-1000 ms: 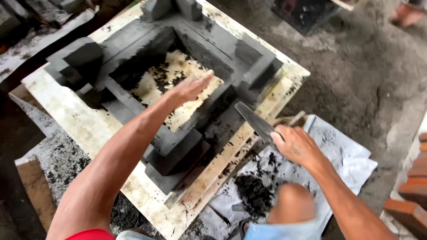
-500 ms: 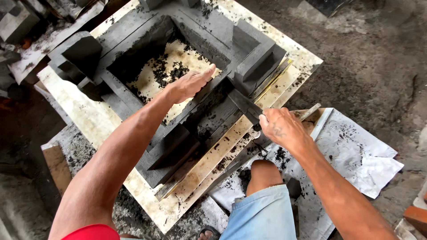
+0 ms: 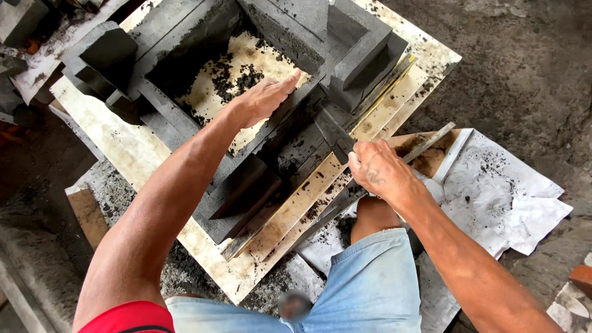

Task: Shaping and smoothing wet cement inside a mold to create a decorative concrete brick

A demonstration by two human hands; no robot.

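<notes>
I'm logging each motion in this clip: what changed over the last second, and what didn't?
The right hand, gripping the flat metal trowel, moved in from over the white paper sheet until the blade met the dark grey square sand mould. The left hand stayed pressed flat on the mould's inner wall, and the mould stayed on its pale board.

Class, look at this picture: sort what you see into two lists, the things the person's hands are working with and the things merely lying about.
In use:
- left hand pressed flat on the grey square mould
- right hand gripping a trowel against the mould's side
- pale board under the mould

Lying about:
- white paper sheets
- long strip by the sheets
- red brick
</notes>
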